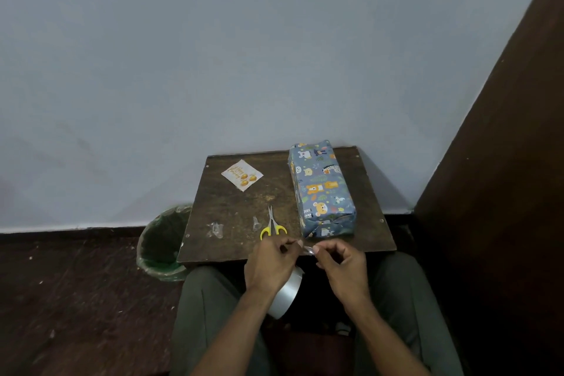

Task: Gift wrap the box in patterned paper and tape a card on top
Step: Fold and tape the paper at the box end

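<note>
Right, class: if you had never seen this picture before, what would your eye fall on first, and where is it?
The wrapped box in bright animal-patterned paper stands out, lying on the right side of the small wooden table. At the table's near edge, the left hand and right hand stretch a piece of clear tape between their fingers, the tape roll hanging by the left wrist. The card lies unattached at the far left, yellow-handled scissors nearer.

A small table [238,223] stands against the wall. On its right side lies the wrapped box [322,189], running from the back edge toward the front. The card [242,175] lies at back left. The scissors [272,224] lie near the front, just left of the box. A bin [161,241] stands on the floor, left of the table. Both hands, left hand [268,265] and right hand [345,265], meet at the front edge, the tape roll [287,293] below them.
</note>
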